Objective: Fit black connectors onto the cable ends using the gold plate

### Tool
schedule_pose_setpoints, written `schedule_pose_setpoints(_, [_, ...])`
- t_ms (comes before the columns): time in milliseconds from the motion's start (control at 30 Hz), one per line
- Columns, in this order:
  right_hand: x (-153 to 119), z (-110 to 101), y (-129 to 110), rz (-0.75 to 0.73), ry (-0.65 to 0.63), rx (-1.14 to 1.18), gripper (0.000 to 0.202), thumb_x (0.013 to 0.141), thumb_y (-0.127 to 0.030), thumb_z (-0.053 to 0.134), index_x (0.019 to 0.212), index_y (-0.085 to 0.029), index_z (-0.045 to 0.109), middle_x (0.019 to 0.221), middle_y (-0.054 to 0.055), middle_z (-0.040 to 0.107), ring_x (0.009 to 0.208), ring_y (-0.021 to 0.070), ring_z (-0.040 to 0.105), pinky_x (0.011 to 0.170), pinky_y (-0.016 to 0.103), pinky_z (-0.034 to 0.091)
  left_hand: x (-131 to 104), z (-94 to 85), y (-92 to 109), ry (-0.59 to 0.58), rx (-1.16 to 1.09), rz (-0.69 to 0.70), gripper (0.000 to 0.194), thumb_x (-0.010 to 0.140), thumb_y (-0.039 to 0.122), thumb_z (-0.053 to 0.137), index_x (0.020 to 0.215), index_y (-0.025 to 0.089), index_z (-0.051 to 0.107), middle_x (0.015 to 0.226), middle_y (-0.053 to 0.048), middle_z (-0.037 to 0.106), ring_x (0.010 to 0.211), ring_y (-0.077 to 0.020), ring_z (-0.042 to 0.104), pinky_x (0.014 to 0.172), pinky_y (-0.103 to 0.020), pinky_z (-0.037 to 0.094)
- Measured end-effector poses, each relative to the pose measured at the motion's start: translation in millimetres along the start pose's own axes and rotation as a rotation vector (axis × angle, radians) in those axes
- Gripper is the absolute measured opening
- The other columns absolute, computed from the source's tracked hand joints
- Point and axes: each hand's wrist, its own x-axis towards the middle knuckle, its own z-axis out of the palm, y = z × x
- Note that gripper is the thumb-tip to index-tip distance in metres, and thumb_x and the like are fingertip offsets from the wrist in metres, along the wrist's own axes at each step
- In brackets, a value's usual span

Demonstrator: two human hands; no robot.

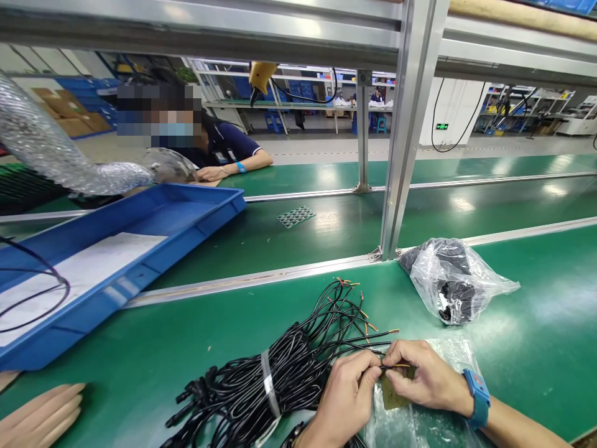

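Observation:
My left hand (347, 389) is closed in a pinch on a black cable (380, 361), close to its end. Beside it, my right hand (426, 376) pinches the thin coloured wires (400, 366) at that same end, fingertips almost touching the left ones. A blue strap (478, 398) circles my right wrist. Under my hands are a brownish flat piece (396, 395), whose kind I cannot make out, and a clear plastic bag (443, 417). Left of them lies a bundle of black cables (289, 367), tied with a pale band (269, 382), bare orange and yellow wire ends fanning out.
A clear bag of black parts (443, 280) sits by the metal post (403, 137). At left stands a blue tray (107, 298) with paper inside. A circuit board panel (296, 216) lies beyond the rail. Another person's hand (44, 414) rests lower left; a co-worker (228, 146) leans opposite.

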Motion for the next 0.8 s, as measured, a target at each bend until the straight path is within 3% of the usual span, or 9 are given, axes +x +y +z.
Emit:
schedule_pose_setpoints(333, [-0.2,8.7,3.9,-0.033,0.006,-0.009,0.006,0.085,-0.015,0.058,0.085,-0.020,0.061,0.071,-0.002,0.060,0.057,0.0108,0.050,0.056,0.021,0.037,-0.3,3.4,1.0,-0.013,0.034,-0.067,0.026,0.091,0.017,0.043,0.065,0.021,0.045,0.059,0.002,0.051,0.057,-0.0126,0.048,0.056,-0.023,0.032])
schedule_pose_setpoints(567, [0.9,0.9,2.9,-0.019,0.013,-0.039,0.008,0.082,-0.013,0.059,0.085,-0.020,0.062,0.071,-0.002,0.063,0.060,0.0113,0.053,0.057,0.021,0.039,2.3,-8.9,6.6,-0.095,-0.065,-0.126,0.015,0.091,0.019,0.049,0.080,0.020,0.060,0.077,-0.002,0.068,0.071,-0.0155,0.059,0.063,-0.023,0.039])
schedule_pose_setpoints(800, [0.4,2.0,0.1,0.029,-0.037,-0.003,0.007,0.083,-0.016,0.059,0.087,-0.020,0.063,0.073,-0.001,0.063,0.060,0.0121,0.053,0.057,0.022,0.040,1.8,-5.5,5.6,-0.055,-0.019,-0.108,0.022,0.088,0.017,0.047,0.066,0.020,0.048,0.060,0.003,0.052,0.057,-0.0120,0.048,0.056,-0.022,0.032])
